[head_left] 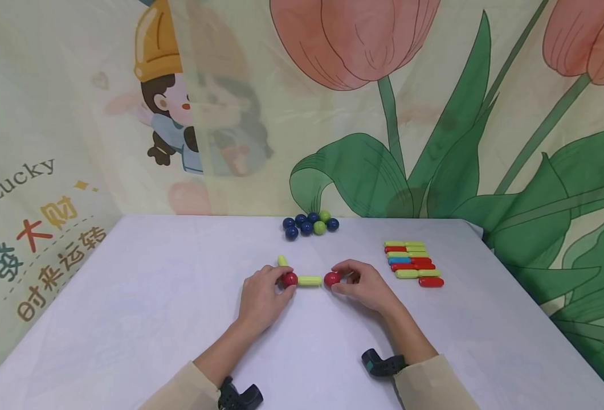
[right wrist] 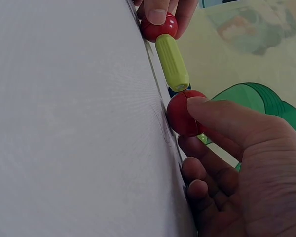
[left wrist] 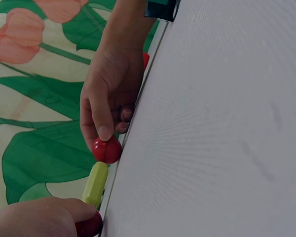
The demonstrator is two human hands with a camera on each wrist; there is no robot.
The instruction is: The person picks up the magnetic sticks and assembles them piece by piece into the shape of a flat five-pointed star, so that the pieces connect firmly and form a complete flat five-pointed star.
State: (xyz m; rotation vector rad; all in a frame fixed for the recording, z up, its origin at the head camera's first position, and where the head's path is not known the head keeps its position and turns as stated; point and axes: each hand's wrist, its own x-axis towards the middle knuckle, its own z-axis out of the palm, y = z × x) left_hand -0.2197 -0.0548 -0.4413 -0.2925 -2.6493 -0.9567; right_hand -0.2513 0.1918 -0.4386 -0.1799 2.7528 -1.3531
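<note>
With thumb and fingers, my left hand [head_left: 268, 293] pinches a red ball [head_left: 289, 279] near the middle of the table. A yellow-green rod [head_left: 309, 281] extends rightward from that ball, and a second yellow-green rod [head_left: 282, 261] points away behind it, partly hidden by the fingers. My right hand [head_left: 366, 285] pinches another red ball [head_left: 331, 279] at the free end of the first rod. In the right wrist view, this red ball [right wrist: 183, 114] is very close to the rod's tip [right wrist: 181, 86]; whether they touch I cannot tell.
Several dark blue balls [head_left: 306, 228] and a few green balls [head_left: 319, 228] cluster at the table's back edge. To the right lies a column of yellow-green, red and blue rods [head_left: 407, 273]. Behind the white table [head_left: 127, 319] hangs a printed cloth [head_left: 240, 193].
</note>
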